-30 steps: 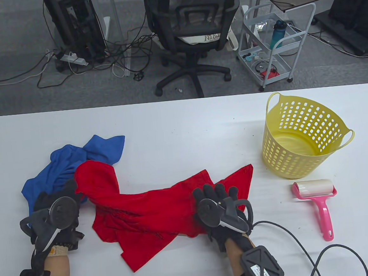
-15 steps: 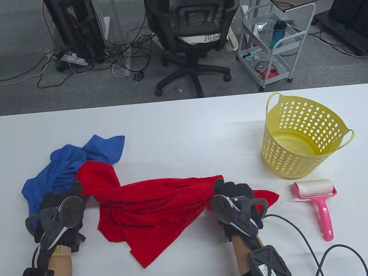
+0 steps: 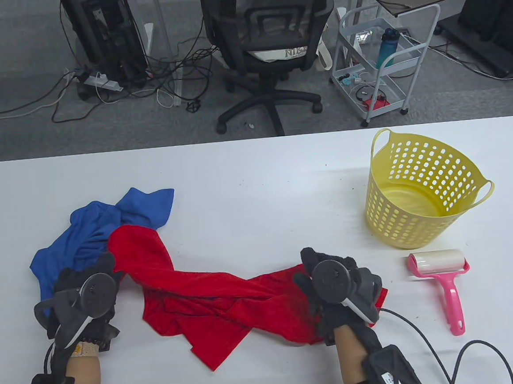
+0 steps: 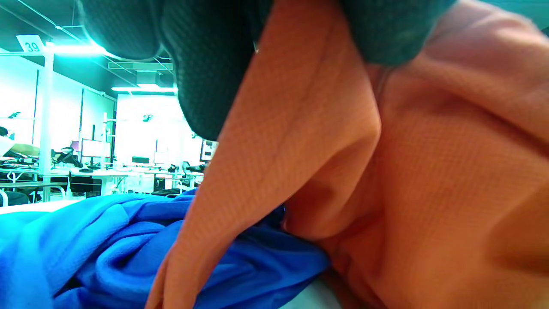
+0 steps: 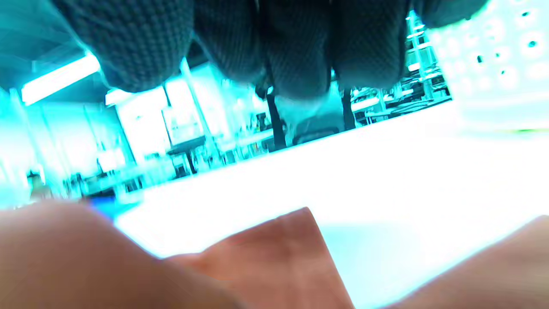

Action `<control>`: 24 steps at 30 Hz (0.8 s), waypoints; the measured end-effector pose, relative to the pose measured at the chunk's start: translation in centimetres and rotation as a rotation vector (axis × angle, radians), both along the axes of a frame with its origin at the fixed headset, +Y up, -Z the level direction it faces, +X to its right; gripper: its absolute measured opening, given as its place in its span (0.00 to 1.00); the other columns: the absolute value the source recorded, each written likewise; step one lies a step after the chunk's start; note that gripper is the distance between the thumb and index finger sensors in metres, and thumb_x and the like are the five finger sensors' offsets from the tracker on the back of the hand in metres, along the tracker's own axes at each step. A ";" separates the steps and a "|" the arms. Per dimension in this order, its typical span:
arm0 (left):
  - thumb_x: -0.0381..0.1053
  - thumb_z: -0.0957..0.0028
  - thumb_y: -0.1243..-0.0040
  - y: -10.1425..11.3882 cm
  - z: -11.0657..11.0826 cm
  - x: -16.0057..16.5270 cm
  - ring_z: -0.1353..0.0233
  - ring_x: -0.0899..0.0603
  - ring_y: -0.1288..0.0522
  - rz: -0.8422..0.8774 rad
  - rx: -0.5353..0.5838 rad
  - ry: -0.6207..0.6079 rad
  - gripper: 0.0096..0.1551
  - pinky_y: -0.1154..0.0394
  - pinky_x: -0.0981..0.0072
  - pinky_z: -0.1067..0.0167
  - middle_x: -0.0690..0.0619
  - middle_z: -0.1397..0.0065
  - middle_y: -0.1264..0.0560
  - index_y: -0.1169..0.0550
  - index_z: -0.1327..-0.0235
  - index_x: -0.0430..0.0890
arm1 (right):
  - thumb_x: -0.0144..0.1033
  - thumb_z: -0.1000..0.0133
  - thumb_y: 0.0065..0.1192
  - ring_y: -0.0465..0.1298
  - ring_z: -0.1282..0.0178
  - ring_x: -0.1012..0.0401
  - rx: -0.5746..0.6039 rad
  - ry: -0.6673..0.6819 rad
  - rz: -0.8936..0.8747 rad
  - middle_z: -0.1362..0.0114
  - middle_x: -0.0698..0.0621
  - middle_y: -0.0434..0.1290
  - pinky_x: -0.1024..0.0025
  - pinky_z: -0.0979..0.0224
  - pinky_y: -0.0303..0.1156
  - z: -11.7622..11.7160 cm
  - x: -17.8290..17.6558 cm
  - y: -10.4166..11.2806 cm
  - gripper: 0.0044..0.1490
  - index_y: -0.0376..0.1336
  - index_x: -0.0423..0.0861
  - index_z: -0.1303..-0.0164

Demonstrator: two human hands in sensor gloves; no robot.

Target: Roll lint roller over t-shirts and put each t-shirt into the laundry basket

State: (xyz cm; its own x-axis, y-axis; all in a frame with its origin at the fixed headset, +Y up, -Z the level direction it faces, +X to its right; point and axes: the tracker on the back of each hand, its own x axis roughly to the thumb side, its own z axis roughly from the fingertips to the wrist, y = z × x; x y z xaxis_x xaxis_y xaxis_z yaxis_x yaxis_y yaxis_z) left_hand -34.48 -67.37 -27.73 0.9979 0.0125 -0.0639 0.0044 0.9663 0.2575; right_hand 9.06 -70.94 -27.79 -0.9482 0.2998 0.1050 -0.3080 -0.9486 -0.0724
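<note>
White table (image 3: 255, 178), spanning the view. Across its near left half, red t-shirt (image 3: 212, 302), crumpled and stretched between both hands, one end draped over the blue t-shirt (image 3: 91, 231) bunched at the left. At the far right, yellow laundry basket (image 3: 420, 188), upright, holed wall, nothing inside. Just in front of it, pink lint roller (image 3: 445, 283) flat on the table, handle toward the near edge, apart from both hands. Left hand (image 3: 85, 298) clenched on the red t-shirt's left end, fabric pinched between gloved fingers (image 4: 206, 68) in the left wrist view. Right hand (image 3: 335, 290) on the red t-shirt's right end, fingers curled over the cloth; hold not clear enough to tell.
</note>
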 end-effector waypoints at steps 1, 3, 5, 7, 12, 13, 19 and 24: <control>0.58 0.50 0.42 -0.1 0.0 0.0 0.47 0.48 0.13 -0.001 -0.003 -0.002 0.28 0.30 0.35 0.34 0.60 0.61 0.11 0.19 0.41 0.48 | 0.53 0.53 0.64 0.59 0.24 0.32 -0.076 0.009 0.057 0.21 0.36 0.55 0.25 0.28 0.51 -0.6 -0.5 -0.8 0.53 0.48 0.43 0.23; 0.58 0.50 0.42 -0.2 -0.1 0.0 0.46 0.48 0.13 -0.003 -0.009 -0.002 0.28 0.30 0.35 0.34 0.60 0.61 0.11 0.19 0.41 0.48 | 0.55 0.54 0.64 0.48 0.21 0.28 -0.201 0.028 0.095 0.18 0.33 0.42 0.22 0.29 0.43 -1.5 -1.2 -2.4 0.62 0.37 0.41 0.21; 0.58 0.50 0.42 -0.2 -0.2 -0.1 0.46 0.47 0.13 0.000 -0.014 -0.002 0.28 0.30 0.35 0.34 0.60 0.60 0.11 0.19 0.41 0.47 | 0.54 0.53 0.65 0.44 0.21 0.28 -0.341 0.041 0.117 0.19 0.33 0.38 0.21 0.29 0.39 -2.0 -1.6 -3.8 0.66 0.31 0.40 0.23; 0.58 0.50 0.42 -0.3 -0.3 -0.3 0.46 0.47 0.14 0.008 -0.018 -0.001 0.28 0.30 0.35 0.33 0.60 0.60 0.11 0.19 0.41 0.47 | 0.50 0.52 0.66 0.58 0.24 0.36 -0.470 0.046 0.155 0.23 0.35 0.55 0.23 0.28 0.47 -2.3 -1.9 -5.1 0.61 0.36 0.36 0.23; 0.58 0.50 0.42 -0.3 -0.3 -0.7 0.46 0.47 0.14 0.011 -0.020 0.012 0.28 0.30 0.35 0.34 0.60 0.60 0.11 0.19 0.41 0.47 | 0.39 0.54 0.70 0.78 0.52 0.51 -0.126 -0.055 0.279 0.50 0.48 0.78 0.38 0.33 0.67 -1.7 -2.4 -2.7 0.30 0.69 0.43 0.42; 0.58 0.50 0.42 -0.2 -0.2 -0.7 0.46 0.48 0.14 0.010 -0.016 0.017 0.28 0.30 0.35 0.33 0.60 0.60 0.11 0.19 0.41 0.48 | 0.39 0.56 0.71 0.79 0.54 0.52 0.004 -0.106 0.259 0.51 0.48 0.78 0.39 0.33 0.67 -1.2 -1.9 -1.5 0.30 0.70 0.44 0.43; 0.58 0.50 0.42 0.1 0.0 -0.6 0.46 0.48 0.14 0.017 0.002 0.012 0.28 0.30 0.35 0.33 0.60 0.60 0.11 0.19 0.41 0.48 | 0.38 0.56 0.71 0.78 0.56 0.52 0.334 -0.175 -0.050 0.53 0.47 0.77 0.41 0.34 0.68 0.9 3.1 2.9 0.29 0.69 0.43 0.44; 0.58 0.50 0.42 0.0 -0.1 -0.4 0.46 0.47 0.14 0.001 -0.010 0.012 0.28 0.30 0.35 0.34 0.60 0.60 0.11 0.19 0.41 0.48 | 0.40 0.56 0.72 0.79 0.53 0.49 -0.250 0.123 -0.030 0.51 0.46 0.79 0.36 0.33 0.66 0.6 2.3 2.1 0.29 0.72 0.45 0.45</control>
